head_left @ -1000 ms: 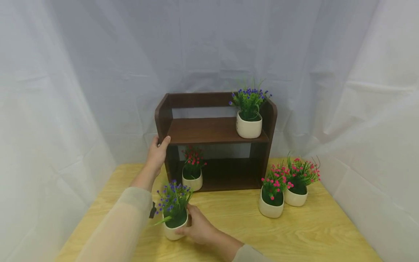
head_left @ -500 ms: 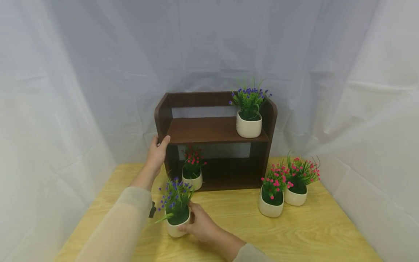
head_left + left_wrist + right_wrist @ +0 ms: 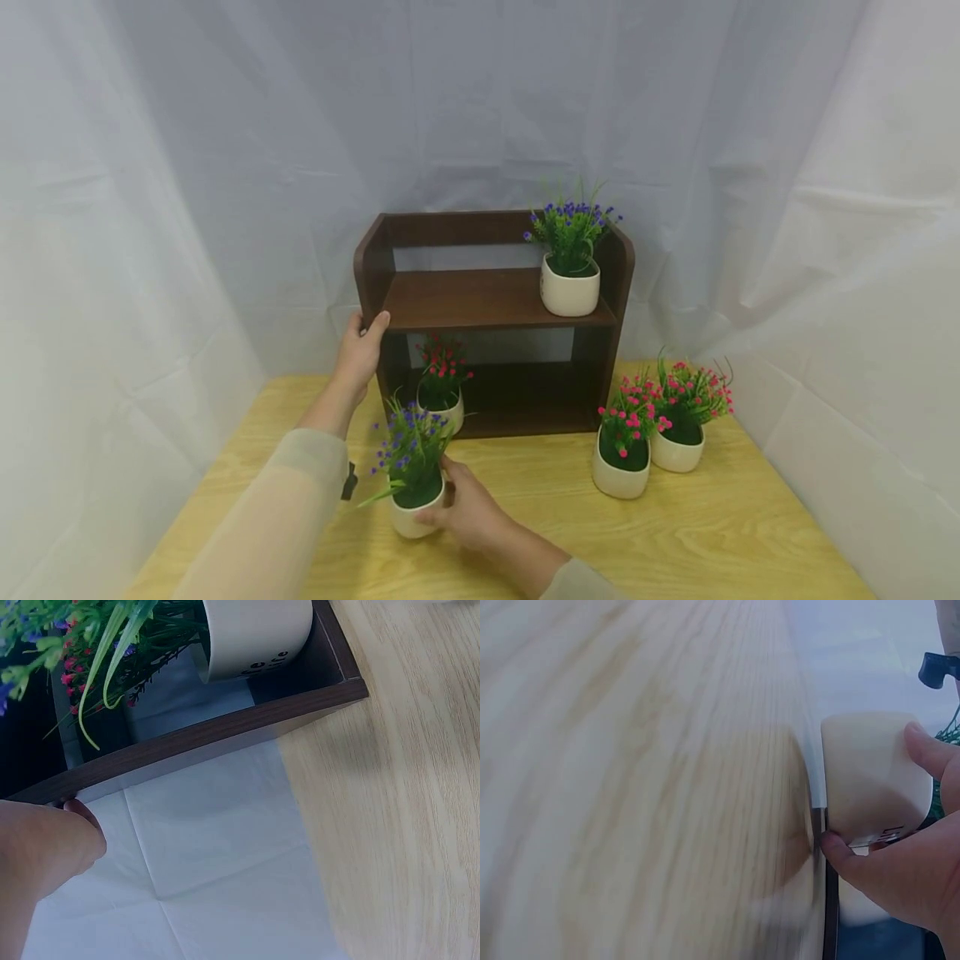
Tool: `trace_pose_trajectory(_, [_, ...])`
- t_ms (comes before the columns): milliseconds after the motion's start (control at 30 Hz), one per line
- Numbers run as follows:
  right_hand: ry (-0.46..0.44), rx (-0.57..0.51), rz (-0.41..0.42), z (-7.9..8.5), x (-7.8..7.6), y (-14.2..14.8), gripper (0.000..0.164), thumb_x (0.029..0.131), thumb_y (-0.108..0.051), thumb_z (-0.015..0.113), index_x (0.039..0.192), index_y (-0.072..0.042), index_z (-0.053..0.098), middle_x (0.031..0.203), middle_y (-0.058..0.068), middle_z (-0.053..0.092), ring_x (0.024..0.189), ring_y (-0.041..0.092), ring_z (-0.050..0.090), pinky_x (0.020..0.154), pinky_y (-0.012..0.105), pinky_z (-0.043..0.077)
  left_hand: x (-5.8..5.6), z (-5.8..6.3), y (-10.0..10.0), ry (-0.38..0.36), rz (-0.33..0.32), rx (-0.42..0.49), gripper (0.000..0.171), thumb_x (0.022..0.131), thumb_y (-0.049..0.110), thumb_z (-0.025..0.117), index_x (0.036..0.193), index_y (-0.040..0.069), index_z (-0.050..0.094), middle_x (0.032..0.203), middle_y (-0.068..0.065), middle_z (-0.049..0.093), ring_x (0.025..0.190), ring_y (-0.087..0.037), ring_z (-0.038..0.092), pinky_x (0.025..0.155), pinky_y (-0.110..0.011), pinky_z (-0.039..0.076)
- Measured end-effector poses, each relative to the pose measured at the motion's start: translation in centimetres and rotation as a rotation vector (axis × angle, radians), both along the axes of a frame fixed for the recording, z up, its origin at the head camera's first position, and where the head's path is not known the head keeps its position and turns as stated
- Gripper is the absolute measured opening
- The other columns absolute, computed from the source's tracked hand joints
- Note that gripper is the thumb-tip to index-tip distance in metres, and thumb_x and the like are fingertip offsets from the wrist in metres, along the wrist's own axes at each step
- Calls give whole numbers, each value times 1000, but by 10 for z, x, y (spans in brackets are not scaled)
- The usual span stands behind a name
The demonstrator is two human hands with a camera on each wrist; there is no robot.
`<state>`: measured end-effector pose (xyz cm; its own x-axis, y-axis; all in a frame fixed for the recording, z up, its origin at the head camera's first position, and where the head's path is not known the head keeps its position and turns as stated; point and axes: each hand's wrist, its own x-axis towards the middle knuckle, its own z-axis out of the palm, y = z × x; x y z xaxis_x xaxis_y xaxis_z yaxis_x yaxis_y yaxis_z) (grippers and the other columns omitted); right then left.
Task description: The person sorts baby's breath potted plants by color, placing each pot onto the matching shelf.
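My right hand grips a white pot of blue-purple flowers by its side, in front of the shelf's left end. In the right wrist view the thumb and fingers clasp this pot, its base close over the wooden table. My left hand holds the left side panel of the dark brown two-tier shelf, thumb at the front edge by the upper board. A pot of red flowers stands at the left of the lower tier, partly hidden behind the blue-purple flowers.
Another pot with blue-purple flowers stands at the right of the upper tier. Two white pots with pink flowers, a nearer one and a farther one, stand on the table right of the shelf. White sheeting surrounds the table.
My right hand has moved the pot of blue-purple flowers slightly right and toward the shelf, so it now overlaps more of the red-flower pot. The left hand has stayed on the side panel.
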<state>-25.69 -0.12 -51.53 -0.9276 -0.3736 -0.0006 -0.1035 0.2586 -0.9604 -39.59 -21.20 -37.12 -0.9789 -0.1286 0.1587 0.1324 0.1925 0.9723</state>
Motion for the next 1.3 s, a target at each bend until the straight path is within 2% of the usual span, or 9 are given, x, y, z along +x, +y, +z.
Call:
trace_pose_trajectory(100, [-8, -29, 4, 1, 0, 2, 102, 86, -13, 92, 168, -2, 32, 167, 32, 39, 143, 50, 56, 124, 69, 39, 1, 1, 1, -1, -2, -1, 66, 114, 51, 50, 162, 10, 34, 174, -20, 35, 165, -41, 30, 137, -60, 22])
trace_pose_trajectory(333, [-22, -71, -4, 2, -1, 5, 103, 85, -10, 91, 168, 0, 30, 168, 31, 37, 144, 51, 55, 124, 69, 40, 2, 1, 2, 8, 6, 3, 65, 114, 50, 50, 161, 9, 34, 172, -21, 37, 164, -41, 31, 137, -59, 23])
trace_pose_trajectory(667, [-26, -107, -62, 0, -6, 7, 102, 84, -5, 91, 167, 3, 31, 164, 33, 42, 137, 47, 62, 119, 65, 48, 2, 0, 2, -1, 15, -16, 65, 113, 53, 50, 160, 10, 35, 172, -20, 38, 164, -41, 32, 137, -60, 23])
trace_pose_trajectory(1000, [-25, -110, -76, 2, -8, 11, 102, 85, -9, 91, 167, 2, 31, 167, 31, 40, 139, 49, 60, 117, 63, 51, 2, 1, 2, -4, 18, -21, 64, 113, 53, 50, 160, 11, 36, 172, -20, 38, 164, -41, 31, 137, -60, 23])
trace_pose_trajectory(1300, [-38, -126, -79, 11, -9, 16, 98, 88, -9, 89, 167, 1, 31, 163, 32, 46, 142, 52, 57, 113, 60, 56, 2, 1, 2, -7, 21, -26, 66, 113, 53, 49, 161, 11, 35, 173, -20, 36, 165, -41, 30, 137, -61, 22])
